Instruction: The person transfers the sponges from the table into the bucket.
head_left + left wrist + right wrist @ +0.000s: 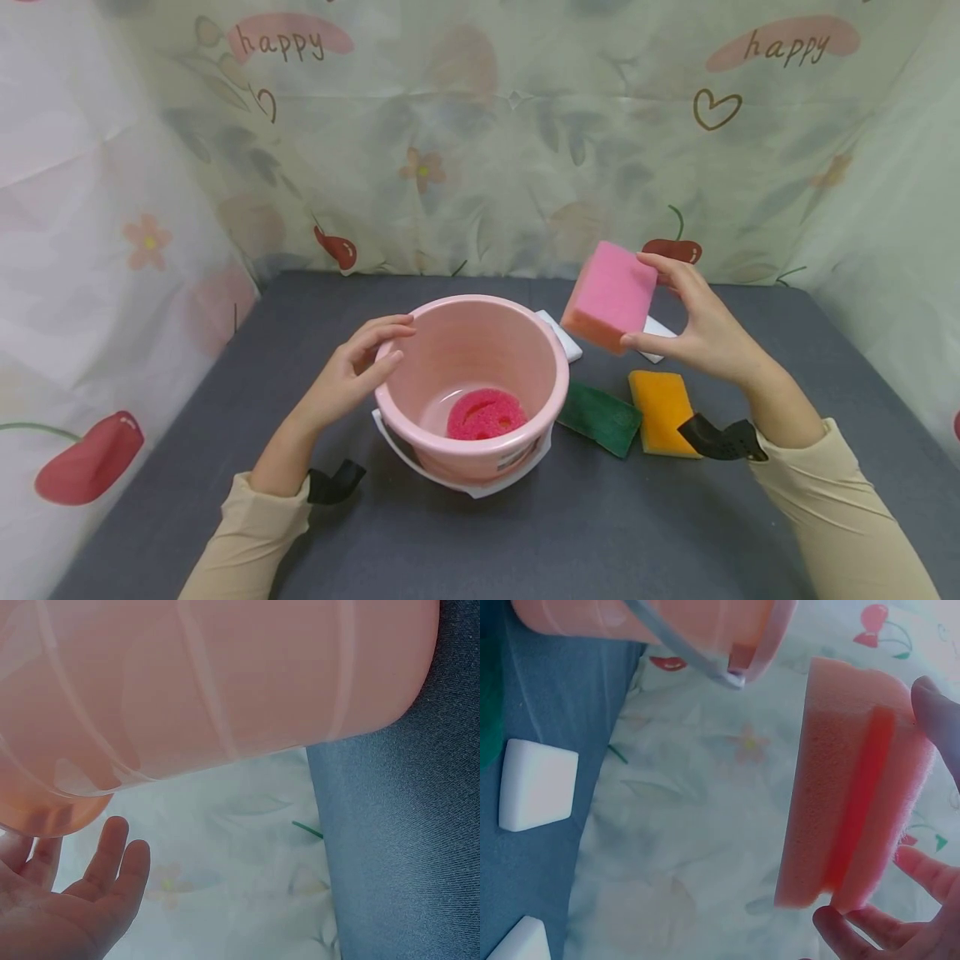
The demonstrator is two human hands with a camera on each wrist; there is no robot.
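Grey table [525, 542], floral curtain behind.
Right hand [701, 329]: you pinch the pink sponge [609, 296] between thumb and fingers, aloft just right of the bucket [471, 379].
Left hand [356, 371]: relaxed fingers rest on the bucket's near-left rim; keep it steadied there.
Bucket: holds a round red sponge [486, 414].
Beside it: green pad [600, 417], orange sponge [662, 411], two white blocks [536, 784]. Keep the pinch firm and centre it above the rim.
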